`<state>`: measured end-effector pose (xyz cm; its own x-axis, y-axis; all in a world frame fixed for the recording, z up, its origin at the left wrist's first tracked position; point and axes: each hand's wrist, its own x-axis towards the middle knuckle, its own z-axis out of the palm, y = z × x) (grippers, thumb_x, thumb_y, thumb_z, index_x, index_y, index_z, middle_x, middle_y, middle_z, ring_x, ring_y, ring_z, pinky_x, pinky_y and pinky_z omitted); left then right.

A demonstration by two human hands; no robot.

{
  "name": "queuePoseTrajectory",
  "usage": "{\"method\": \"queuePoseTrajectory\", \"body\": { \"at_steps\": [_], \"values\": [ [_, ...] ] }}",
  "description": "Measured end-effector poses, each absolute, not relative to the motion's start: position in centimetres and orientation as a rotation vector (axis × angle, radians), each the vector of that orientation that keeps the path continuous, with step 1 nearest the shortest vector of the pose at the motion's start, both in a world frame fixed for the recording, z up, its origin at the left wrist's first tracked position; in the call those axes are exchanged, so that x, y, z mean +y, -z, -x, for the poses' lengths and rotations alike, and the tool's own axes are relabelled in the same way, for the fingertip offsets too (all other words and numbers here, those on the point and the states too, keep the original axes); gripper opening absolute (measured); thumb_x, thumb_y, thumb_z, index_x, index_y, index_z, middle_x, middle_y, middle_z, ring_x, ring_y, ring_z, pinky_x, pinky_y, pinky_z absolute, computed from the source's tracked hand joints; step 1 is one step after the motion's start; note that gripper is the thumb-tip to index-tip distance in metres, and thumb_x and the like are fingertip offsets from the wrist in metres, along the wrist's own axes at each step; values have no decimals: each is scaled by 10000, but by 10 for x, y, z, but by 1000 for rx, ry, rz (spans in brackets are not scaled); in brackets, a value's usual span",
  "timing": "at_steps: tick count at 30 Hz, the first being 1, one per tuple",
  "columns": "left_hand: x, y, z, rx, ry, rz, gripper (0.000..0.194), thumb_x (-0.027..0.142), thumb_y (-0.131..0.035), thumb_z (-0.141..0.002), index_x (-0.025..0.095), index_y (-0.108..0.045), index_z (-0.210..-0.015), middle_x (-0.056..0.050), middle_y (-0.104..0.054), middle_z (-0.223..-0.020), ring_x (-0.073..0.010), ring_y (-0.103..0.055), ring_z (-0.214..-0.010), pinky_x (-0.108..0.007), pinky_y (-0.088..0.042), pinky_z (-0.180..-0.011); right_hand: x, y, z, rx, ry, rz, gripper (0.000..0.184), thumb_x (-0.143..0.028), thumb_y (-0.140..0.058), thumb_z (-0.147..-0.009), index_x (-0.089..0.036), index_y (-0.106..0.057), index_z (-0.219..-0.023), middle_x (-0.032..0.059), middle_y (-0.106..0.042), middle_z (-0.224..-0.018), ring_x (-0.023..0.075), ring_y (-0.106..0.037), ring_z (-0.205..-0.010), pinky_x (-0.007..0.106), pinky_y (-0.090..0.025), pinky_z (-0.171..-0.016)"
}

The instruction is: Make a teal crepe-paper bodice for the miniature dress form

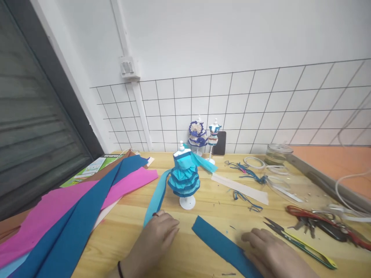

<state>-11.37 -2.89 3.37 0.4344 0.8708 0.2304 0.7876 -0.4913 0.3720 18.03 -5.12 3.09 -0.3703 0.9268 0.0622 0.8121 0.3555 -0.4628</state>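
A small white dress form (pixel 187 202) stands upright mid-table, dressed in a tiered light-blue crepe paper dress (pixel 183 173) with dark blue edges. A light-blue paper strip (pixel 158 195) runs from the dress down to my left hand (pixel 158 235), which rests on the table with loosely bent fingers and covers the strip's near end. A dark blue paper strip (pixel 218 239) lies diagonally to the right of it. Over the near part of that strip is my right hand (pixel 268 249), slightly blurred, fingers stretched leftward; its fingertips are at the strip's edge.
Green-yellow handled snips (pixel 301 243) lie beside my right hand, red-handled scissors (pixel 319 224) further right. Blue, pink and brown paper sheets (pixel 87 208) cover the left side. Two smaller dressed forms (pixel 213 135) and a phone (pixel 220 143) stand by the wall. A glass jar (pixel 278 154) sits back right.
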Motion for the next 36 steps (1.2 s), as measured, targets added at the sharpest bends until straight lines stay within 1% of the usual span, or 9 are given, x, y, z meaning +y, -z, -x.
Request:
{"method": "queuePoseTrajectory", "body": {
  "at_steps": [3,6,9,14,17,21,24,29,36],
  "values": [
    [-21,-28,86,1514,-562,-2352,182,201,-445,-818,201,-623,-782,-48,-626,-816,-199,-544,-824,-299,-391,-745,-48,-27,-187,-2286,-462,1713,124,-211,-493,-759,-218,-616,-747,55,-642,-801,212,-609,-770,263,-449,-657],
    [-9,-20,63,1614,-533,-2189,140,251,-523,-754,193,-639,-807,-66,-617,-883,-226,-535,-873,-313,-377,-767,-51,-25,-187,-2263,-590,1728,139,-172,-469,-739,-221,-598,-752,38,-652,-790,188,-615,-748,235,-428,-641],
    [1,-15,48,1722,-533,-1977,123,204,-575,-661,176,-622,-772,-63,-605,-822,-241,-525,-835,-322,-363,-726,-52,-22,-186,-2219,-717,1714,144,-133,-456,-716,-221,-569,-714,15,-658,-720,169,-614,-693,217,-403,-597],
    [7,-17,38,1596,-571,-1879,80,121,-534,-613,188,-544,-569,-20,-567,-662,-204,-520,-719,-275,-341,-618,-49,-15,-192,-2172,-844,1663,136,-103,-456,-682,-207,-531,-638,-11,-642,-642,149,-585,-622,203,-360,-533],
    [9,-18,34,1460,-644,-1801,64,142,-493,-663,187,-515,-623,14,-522,-616,-162,-504,-650,-247,-348,-583,-44,-19,-198,-2099,-986,1600,121,-110,-471,-681,-200,-552,-675,-10,-630,-652,150,-568,-625,203,-364,-529],
    [11,-20,24,1263,-705,-1694,33,150,-467,-703,181,-475,-708,47,-459,-596,-115,-479,-591,-207,-354,-546,-32,-36,-192,-1880,-1406,1303,113,-166,-513,-720,-185,-582,-807,1,-637,-764,164,-581,-729,223,-411,-613],
    [12,-26,15,1120,-711,-1605,98,115,-498,-675,170,-482,-754,48,-473,-613,-98,-475,-581,-194,-355,-541,-21,-42,-179,-1736,-1678,1048,121,-251,-588,-714,-176,-592,-808,-11,-610,-719,170,-569,-749,225,-415,-622],
    [12,-32,7,915,-765,-1391,164,88,-566,-630,167,-509,-762,62,-457,-589,-76,-440,-544,-180,-315,-512,-1,-24,-156,-1547,-1707,1065,246,-315,-679,-658,-154,-519,-563,-85,-406,-480,57,-344,-441,179,-250,-428],
    [18,-8,10,963,-945,-1210,460,300,-713,-595,145,-543,-993,29,-524,-667,-95,-519,-548,-212,-384,-523,8,10,-148,-1282,-1826,854,286,-395,-707,-637,-143,-640,-756,-3,-624,-634,102,-516,-518,216,-366,-517]
  ]
}}
